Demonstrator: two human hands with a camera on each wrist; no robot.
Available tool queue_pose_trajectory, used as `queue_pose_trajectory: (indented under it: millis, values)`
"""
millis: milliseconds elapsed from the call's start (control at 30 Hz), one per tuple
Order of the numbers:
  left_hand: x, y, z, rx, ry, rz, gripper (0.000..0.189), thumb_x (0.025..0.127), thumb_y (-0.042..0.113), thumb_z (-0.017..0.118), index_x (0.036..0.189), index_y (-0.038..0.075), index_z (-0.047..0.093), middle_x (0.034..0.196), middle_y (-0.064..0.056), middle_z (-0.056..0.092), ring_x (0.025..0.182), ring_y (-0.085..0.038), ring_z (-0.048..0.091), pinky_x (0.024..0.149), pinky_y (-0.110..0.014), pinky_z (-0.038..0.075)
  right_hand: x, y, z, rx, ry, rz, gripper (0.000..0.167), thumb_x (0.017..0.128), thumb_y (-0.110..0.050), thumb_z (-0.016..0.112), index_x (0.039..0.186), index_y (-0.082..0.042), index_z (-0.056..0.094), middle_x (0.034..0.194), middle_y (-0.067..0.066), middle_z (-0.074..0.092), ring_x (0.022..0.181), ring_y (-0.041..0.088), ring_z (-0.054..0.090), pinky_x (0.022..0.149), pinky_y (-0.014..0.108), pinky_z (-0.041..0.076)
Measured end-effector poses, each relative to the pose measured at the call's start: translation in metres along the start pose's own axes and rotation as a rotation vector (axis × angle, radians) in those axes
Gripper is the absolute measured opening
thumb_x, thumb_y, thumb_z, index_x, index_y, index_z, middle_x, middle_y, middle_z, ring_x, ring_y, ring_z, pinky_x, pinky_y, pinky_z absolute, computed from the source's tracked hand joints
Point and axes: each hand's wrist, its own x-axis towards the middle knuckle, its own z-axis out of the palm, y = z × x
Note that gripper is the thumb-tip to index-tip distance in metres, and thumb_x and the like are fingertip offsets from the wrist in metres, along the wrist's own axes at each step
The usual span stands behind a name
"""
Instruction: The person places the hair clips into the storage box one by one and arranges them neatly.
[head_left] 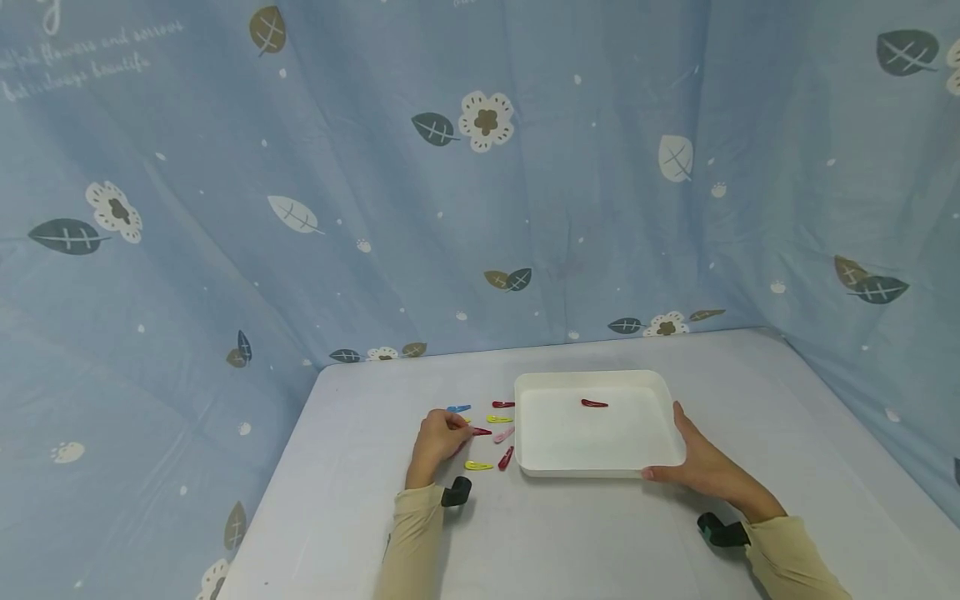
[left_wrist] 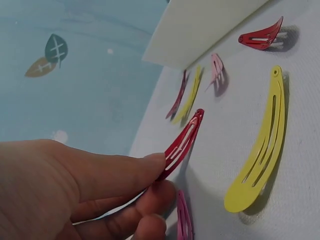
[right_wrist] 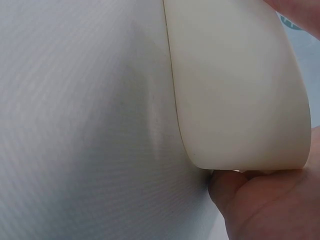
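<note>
The left hand [head_left: 437, 438] pinches one red clip [head_left: 483, 432] left of the tray [head_left: 592, 450]; the right hand [head_left: 707, 465] grips the tray's corner, thumb and fingers spread around it. One dark red clip [head_left: 594, 403] lies inside. Beside it: two yellow, two red, one pink, one blue (others half-hidden). White clothed table [head_left: 337, 517], leaf-printed blue curtain [head_left: 570, 208]. Slotted clips; smooth, round-cornered tray.

The hair clips [head_left: 480, 467] at lower centre look like glossy coated metal, the tray [head_left: 592, 446] smooth, satiny plastic — the table covering [head_left: 555, 533] matt, finely ribbed cloth.
</note>
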Motion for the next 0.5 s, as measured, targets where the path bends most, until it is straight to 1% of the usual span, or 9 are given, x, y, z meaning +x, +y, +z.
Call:
queue_pose_trajectory:
  millis: [100,200,400,500]
  values:
    - [0.0010,-0.0011,-0.0001,-0.028,-0.014,0.016,0.011,0.090,0.012,0.077,0.092,0.002,0.075,0.083,-0.008,0.071,0.071,-0.016,0.058,0.063,-0.026,0.047,-0.0006,-0.0001,0.0001,0.002,0.003,-0.011,0.138,0.077,-0.034,0.089,0.160,0.007,-0.014,0.165,0.041,0.003,0.148,0.066,0.016,0.108,0.083,0.024]
    - [0.0022,-0.0022,0.0001,-0.046,-0.023,0.018,0.010,0.091,0.011,0.076,0.093,0.002,0.074,0.083,-0.008,0.071,0.069,-0.014,0.059,0.061,-0.025,0.047,-0.0009,-0.0001,0.0005,0.004,0.005,-0.015,0.138,0.077,-0.033,0.090,0.160,0.007,-0.014,0.165,0.041,0.003,0.148,0.065,0.017,0.108,0.083,0.024]
    - [0.0049,-0.0032,0.0005,-0.054,-0.018,0.014,0.009,0.092,0.012,0.076,0.093,0.003,0.076,0.088,-0.008,0.073,0.074,-0.015,0.060,0.065,-0.026,0.047,0.0001,0.0003,0.0009,0.006,0.012,-0.029,0.137,0.077,-0.033,0.090,0.161,0.005,-0.012,0.166,0.040,0.006,0.148,0.063,0.020,0.108,0.082,0.026]
    - [0.0056,-0.0030,0.0006,-0.062,-0.016,0.023,0.009,0.092,0.012,0.076,0.093,0.003,0.077,0.088,-0.008,0.073,0.076,-0.016,0.060,0.066,-0.027,0.047,0.0005,0.0006,0.0011,0.009,0.012,-0.027,0.137,0.077,-0.033,0.090,0.161,0.005,-0.012,0.166,0.040,0.005,0.148,0.064,0.019,0.108,0.083,0.025]
